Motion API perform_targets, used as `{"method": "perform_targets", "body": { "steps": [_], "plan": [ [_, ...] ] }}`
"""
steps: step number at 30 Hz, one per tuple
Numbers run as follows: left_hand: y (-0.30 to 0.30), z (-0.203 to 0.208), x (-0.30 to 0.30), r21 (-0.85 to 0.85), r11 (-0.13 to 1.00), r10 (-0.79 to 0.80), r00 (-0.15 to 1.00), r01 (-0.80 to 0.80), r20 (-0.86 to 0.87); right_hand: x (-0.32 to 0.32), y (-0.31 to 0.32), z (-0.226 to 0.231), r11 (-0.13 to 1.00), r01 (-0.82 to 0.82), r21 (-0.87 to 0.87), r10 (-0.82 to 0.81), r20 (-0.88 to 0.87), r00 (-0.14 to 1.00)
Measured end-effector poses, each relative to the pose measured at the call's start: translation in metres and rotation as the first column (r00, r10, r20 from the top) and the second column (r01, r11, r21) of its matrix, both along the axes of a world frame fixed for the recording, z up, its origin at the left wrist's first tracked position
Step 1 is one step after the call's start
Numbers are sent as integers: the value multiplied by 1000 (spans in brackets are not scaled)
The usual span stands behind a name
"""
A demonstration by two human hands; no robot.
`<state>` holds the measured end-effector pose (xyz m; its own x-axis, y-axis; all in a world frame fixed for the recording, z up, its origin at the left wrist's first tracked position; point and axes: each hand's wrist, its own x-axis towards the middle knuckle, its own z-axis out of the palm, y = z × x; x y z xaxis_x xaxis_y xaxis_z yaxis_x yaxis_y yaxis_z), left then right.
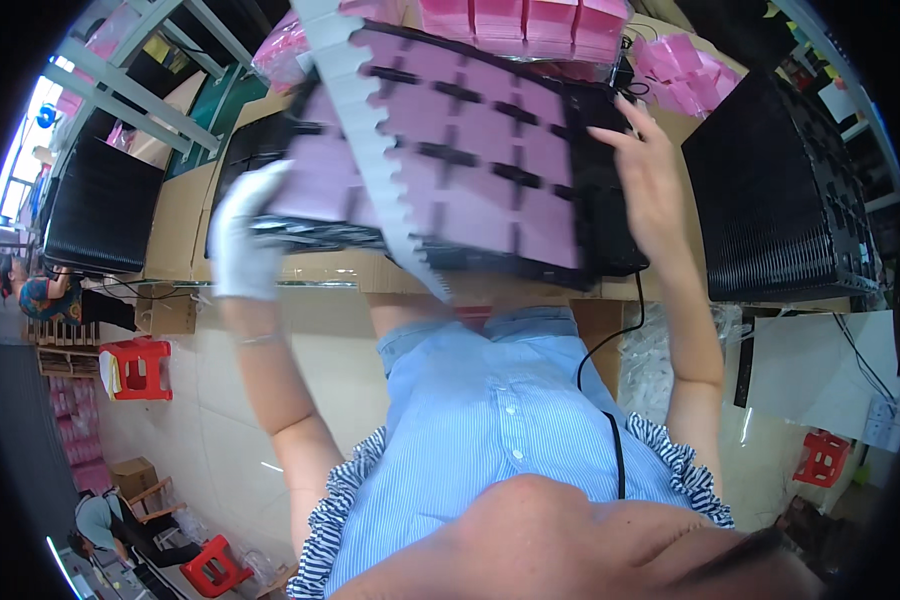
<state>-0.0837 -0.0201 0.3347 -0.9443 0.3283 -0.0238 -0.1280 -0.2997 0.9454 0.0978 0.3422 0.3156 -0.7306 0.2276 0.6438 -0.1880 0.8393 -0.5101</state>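
A black tray (420,158) with pink rectangles in its compartments is tilted above the table in front of me, blurred by motion. My left hand (247,235), in a white glove, is closed at the tray's left edge; its fingers are partly smeared. Across the tray runs a long white strip (375,165) with a toothed edge; what supports it does not show. My bare right hand (650,170) is open beside the tray's right side, fingers apart, over more black trays (610,215) beneath.
Tall stacks of black trays stand at the right (770,200) and left (100,205). Pink packs (525,28) and loose pink pieces (682,72) lie at the back of the table. A black cable (610,345) hangs in front of me. Red stools (142,368) and two people are at the left.
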Motion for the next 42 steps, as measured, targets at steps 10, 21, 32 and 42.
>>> {"method": "perform_targets", "body": {
  "steps": [10, 21, 32, 42],
  "plan": [
    [-117, 136, 37, -511, 451, 1, 573, -732, -820, 109, 53, -6, 825, 213, -524, -200, 83, 976],
    [-2, -126, -13, -763, -102, -626, 637, -638, -450, 104, 26, -52, 799, 212, -563, -84, 244, 966],
    [11, -167, -23, -795, 55, -455, 693, -604, -559, 108, 17, -61, 718, 224, -659, -78, 243, 967],
    [51, -76, 32, -617, 787, -250, 919, 8, -306, 60, -26, -42, 858, 25, -512, 59, 147, 987]
  ]
}}
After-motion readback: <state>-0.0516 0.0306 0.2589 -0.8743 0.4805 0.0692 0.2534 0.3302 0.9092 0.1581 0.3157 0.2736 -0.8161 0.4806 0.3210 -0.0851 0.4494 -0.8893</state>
